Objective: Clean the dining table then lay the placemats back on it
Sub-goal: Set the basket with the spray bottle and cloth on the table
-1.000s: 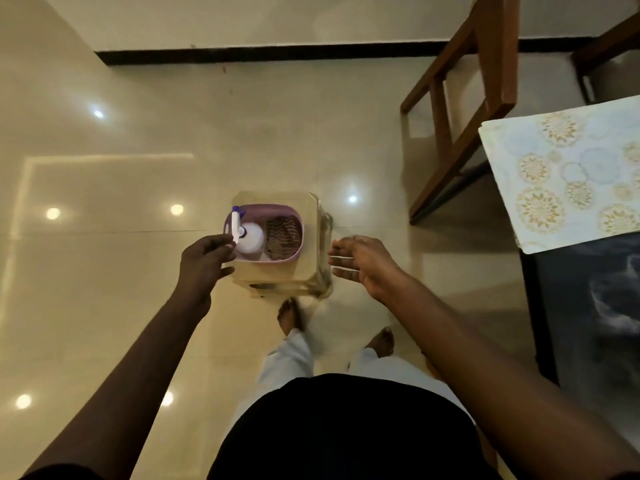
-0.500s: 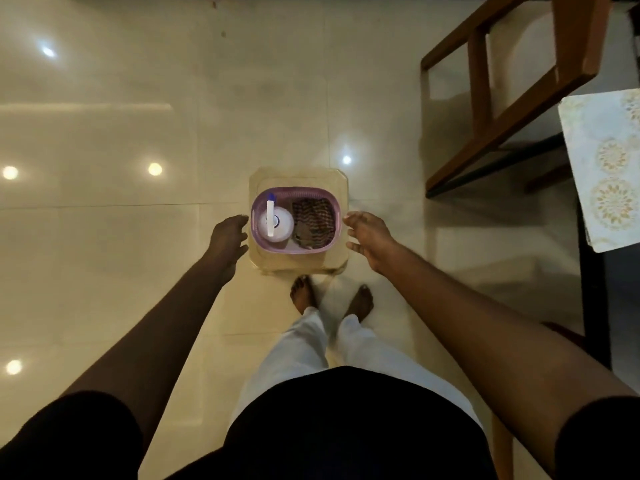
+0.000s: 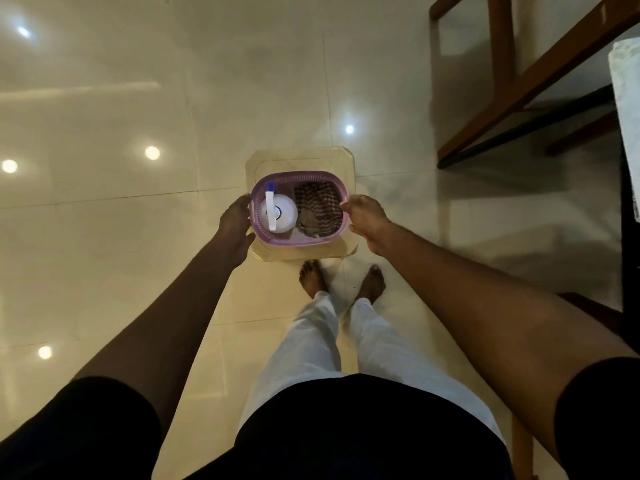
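Observation:
A purple plastic basket [image 3: 298, 240] stands on a low beige stool [image 3: 302, 160] on the tiled floor in front of my bare feet. Inside it, a white spray bottle [image 3: 281, 212] with a blue nozzle stands on the left and a striped cloth [image 3: 320, 208] lies on the right. My left hand [image 3: 236, 220] is pressed against the basket's left end, with its fingers curled at the rim. My right hand [image 3: 364, 216] holds the right rim, thumb on top. A pale patterned placemat [image 3: 626, 112] shows at the right edge, on the dark dining table [image 3: 628, 271].
A wooden chair [image 3: 519, 88] stands at the upper right, beside the table. Glossy cream floor tiles [image 3: 104, 220] with lamp reflections spread to the left and behind the stool. My white trousers fill the lower middle of the view.
Both hands have closed in from beside the stool onto the two ends of the basket. My view has tilted down, so the table and placemat slid to the right edge.

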